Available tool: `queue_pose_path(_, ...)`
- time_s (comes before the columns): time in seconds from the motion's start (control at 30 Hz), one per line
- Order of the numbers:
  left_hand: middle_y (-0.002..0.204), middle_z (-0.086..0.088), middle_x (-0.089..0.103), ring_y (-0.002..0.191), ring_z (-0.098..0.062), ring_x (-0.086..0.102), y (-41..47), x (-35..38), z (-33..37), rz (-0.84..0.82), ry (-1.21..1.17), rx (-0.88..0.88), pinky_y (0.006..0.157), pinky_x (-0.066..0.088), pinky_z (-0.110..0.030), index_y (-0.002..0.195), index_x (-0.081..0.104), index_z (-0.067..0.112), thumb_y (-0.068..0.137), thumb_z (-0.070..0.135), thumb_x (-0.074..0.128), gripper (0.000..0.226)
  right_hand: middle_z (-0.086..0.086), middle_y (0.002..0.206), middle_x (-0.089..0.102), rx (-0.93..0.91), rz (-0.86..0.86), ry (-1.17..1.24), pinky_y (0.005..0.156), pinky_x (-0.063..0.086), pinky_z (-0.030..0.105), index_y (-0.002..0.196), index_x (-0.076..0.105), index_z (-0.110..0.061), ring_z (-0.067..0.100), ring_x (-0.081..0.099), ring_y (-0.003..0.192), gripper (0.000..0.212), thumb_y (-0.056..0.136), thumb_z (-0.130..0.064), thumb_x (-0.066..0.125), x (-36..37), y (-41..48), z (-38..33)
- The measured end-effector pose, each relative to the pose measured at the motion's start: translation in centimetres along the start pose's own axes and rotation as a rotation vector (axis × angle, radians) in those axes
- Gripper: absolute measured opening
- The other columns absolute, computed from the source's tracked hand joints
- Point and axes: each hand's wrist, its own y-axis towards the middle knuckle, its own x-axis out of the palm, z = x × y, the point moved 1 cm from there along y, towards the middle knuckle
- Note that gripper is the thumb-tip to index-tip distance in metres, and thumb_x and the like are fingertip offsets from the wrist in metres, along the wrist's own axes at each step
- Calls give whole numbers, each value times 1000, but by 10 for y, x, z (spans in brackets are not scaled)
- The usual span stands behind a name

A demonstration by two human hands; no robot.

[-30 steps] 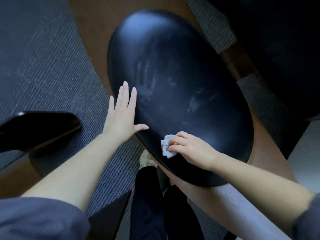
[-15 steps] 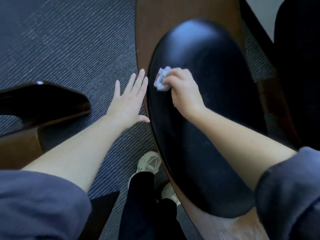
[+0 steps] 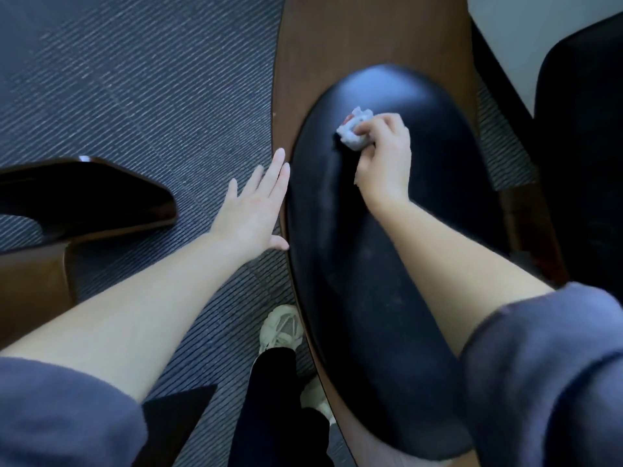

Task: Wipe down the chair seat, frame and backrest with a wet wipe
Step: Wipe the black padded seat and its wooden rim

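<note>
A black padded chair cushion (image 3: 354,264) fills the middle of the head view, set in a brown wooden frame (image 3: 337,38). My right hand (image 3: 384,163) pinches a crumpled white wet wipe (image 3: 354,131) and presses it on the far part of the cushion. My left hand (image 3: 253,210) lies flat with straight fingers at the cushion's left edge, thumb touching the padding. A faint pale streak runs down the cushion's left side.
Grey striped carpet (image 3: 135,96) covers the floor on the left. A second dark chair (image 3: 84,197) with a brown frame stands at the left edge. Another black chair (image 3: 583,146) stands at the right. My pale shoe (image 3: 281,326) is beside the frame below.
My right hand has carried the wipe from the cushion's near edge up to its far part. My left hand has slid off the cushion top to its left edge. The view shifted.
</note>
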Motion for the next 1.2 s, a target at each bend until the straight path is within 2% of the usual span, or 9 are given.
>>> queue_pose_path(0.3, 158, -6, -30, 149, -23, -16, -10, -11, 29, 2, 4, 37, 119, 12, -55, 152, -18, 13, 66, 59, 78, 137, -6, 95, 57, -219, -485, -5, 74, 47, 30, 80, 64, -8, 23, 50, 88, 33, 77, -10, 32, -63, -159, 23)
queue_pose_path(0.43, 157, -5, -33, 149, -19, -17, -6, -8, 37, -23, 30, -13, 119, 11, -53, 151, -20, 13, 66, 55, 79, 137, 10, 91, 60, -106, -208, 7, 75, 41, 31, 79, 64, -6, 27, 52, 85, 27, 75, 2, 39, -43, -72, 24)
queue_pose_path(0.57, 157, -7, -32, 149, -20, -17, -5, -6, 45, -29, 86, -55, 119, 11, -52, 150, -22, 11, 66, 55, 78, 138, 1, 94, 53, 174, 12, 42, 73, 41, 30, 80, 63, -10, 28, 52, 92, 25, 74, 3, 43, -19, 2, 23)
queue_pose_path(0.8, 158, -7, -29, 150, -20, -13, -7, -14, 49, -42, 94, -78, 119, 15, -51, 150, -21, 10, 65, 56, 78, 139, -2, 81, 60, -154, -588, 79, 71, 38, 18, 69, 60, 4, 14, 51, 83, 27, 80, 15, 38, -58, -153, 32)
queue_pose_path(0.93, 160, -6, -25, 151, -20, -7, -13, -16, 48, -15, 37, -62, 120, 18, -47, 152, -16, 10, 66, 53, 79, 135, -14, 94, 56, -279, -816, -7, 74, 49, 27, 76, 60, -22, 7, 46, 93, 34, 65, 10, 53, -102, -192, 49)
queue_pose_path(1.0, 162, -6, -19, 151, -21, 2, -19, -14, 44, 11, 4, -33, 120, 21, -45, 154, -11, 10, 70, 53, 76, 128, -5, 96, 56, -271, -758, -8, 75, 47, 32, 81, 65, -19, 11, 42, 88, 33, 70, 9, 51, -94, -166, 41)
queue_pose_path(1.07, 163, -6, -13, 150, -21, 11, -27, -8, 38, 43, -55, 2, 119, 24, -45, 155, -3, 9, 76, 53, 71, 117, 1, 99, 55, -59, -573, 21, 79, 42, 32, 88, 66, -17, 16, 45, 91, 26, 80, 3, 52, -73, -128, 23)
queue_pose_path(1.13, 164, -3, -10, 150, -18, 8, -36, 3, 31, 43, -184, 9, 119, 20, -47, 155, 0, 11, 81, 50, 69, 109, -4, 95, 52, 215, -354, 217, 77, 38, 34, 83, 61, -17, 10, 49, 84, 6, 82, -14, 56, -45, -96, 5)
queue_pose_path(1.2, 163, 2, -12, 151, -14, -1, -45, 15, 24, 8, -335, 5, 120, 12, -46, 155, -3, 15, 83, 47, 68, 106, -5, 96, 51, 211, -285, 177, 78, 40, 35, 79, 56, -21, 9, 53, 87, 6, 84, -18, 54, -18, -83, -8)
